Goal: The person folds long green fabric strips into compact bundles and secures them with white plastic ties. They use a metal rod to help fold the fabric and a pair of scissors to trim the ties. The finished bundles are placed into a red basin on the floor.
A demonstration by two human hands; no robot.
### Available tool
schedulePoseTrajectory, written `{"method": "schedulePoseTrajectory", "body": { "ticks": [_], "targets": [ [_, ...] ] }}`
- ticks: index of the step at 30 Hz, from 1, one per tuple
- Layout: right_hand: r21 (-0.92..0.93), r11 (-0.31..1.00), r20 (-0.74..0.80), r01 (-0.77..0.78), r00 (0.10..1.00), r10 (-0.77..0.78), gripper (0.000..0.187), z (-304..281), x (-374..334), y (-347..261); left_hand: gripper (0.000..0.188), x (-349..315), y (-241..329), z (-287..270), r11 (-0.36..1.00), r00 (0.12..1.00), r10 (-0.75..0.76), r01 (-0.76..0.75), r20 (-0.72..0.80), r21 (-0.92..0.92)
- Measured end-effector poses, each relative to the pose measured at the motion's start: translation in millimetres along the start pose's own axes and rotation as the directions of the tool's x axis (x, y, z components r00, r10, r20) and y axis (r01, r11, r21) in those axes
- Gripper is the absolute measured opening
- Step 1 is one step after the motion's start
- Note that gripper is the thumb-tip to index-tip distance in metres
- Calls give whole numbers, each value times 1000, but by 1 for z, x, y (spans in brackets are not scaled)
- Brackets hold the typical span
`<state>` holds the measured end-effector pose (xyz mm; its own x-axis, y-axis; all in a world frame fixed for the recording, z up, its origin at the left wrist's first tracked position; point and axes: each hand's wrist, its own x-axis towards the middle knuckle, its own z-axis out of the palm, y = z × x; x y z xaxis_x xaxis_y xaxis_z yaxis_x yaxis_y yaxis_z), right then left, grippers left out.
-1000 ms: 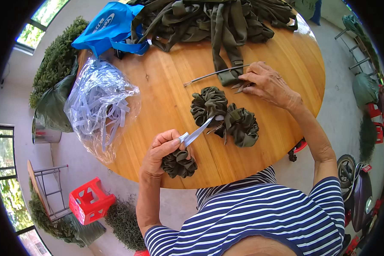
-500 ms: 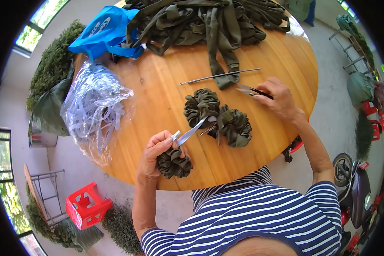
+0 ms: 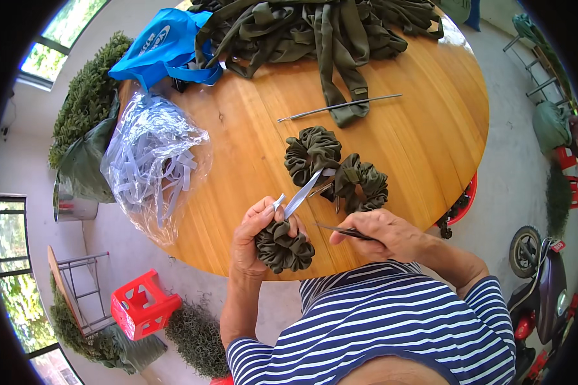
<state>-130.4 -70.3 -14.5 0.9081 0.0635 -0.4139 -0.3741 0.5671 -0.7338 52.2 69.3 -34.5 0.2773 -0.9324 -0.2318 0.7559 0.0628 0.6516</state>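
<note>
1. Left hand (image 3: pixel 253 234) is clamped on a gathered olive-green fabric ring (image 3: pixel 285 248), with a flat whitish elastic strip (image 3: pixel 300 197) pinched in its fingers. Ring's right by the near table edge.
2. Right hand (image 3: pixel 395 236) has its fingers wrapped round dark-handled metal scissors (image 3: pixel 356 233), tips aimed left at the ring. Can't tell if the blades are apart.
3. Tip, imo: keep that pinch firm and the strip lightly taut, blades clear of the fingertips and the bunched cloth. Snagging a fold looks like the easy mistake.
4. Strip's far end reaches two more gathered olive rings (image 3: pixel 313 157) on the polished wooden table (image 3: pixel 237 147); can't tell if it's attached, so probably no hard tugging.
5. Further out: thin grey metal rod (image 3: pixel 366 102), heaped olive fabric strips (image 3: pixel 282 42), clear plastic bag of whitish strips (image 3: pixel 151 167), bright blue bag (image 3: pixel 164 48).
</note>
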Motion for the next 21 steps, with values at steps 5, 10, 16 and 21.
{"method": "schedulePoseTrajectory", "body": {
  "ticks": [5, 10, 16, 21],
  "targets": [
    [-79, 997, -158, 25, 987, -38, 44, 12, 7, 2, 18, -2, 2, 0, 994, 997, -6, 14, 76, -111],
    [-50, 998, -214, 33, 976, -43, 44, 15, 18, -1, 18, -1, 3, -3, 992, 994, -19, 32, 105, -121],
    [88, 995, -173, -37, 983, 52, 45, 15, 25, -6, 18, -3, 4, -1, 992, 994, -27, 40, 109, -123],
    [80, 996, -213, -24, 976, 41, 47, 14, 30, -12, 19, -3, 2, -2, 994, 996, -74, 78, 55, -76]
  ]
}}
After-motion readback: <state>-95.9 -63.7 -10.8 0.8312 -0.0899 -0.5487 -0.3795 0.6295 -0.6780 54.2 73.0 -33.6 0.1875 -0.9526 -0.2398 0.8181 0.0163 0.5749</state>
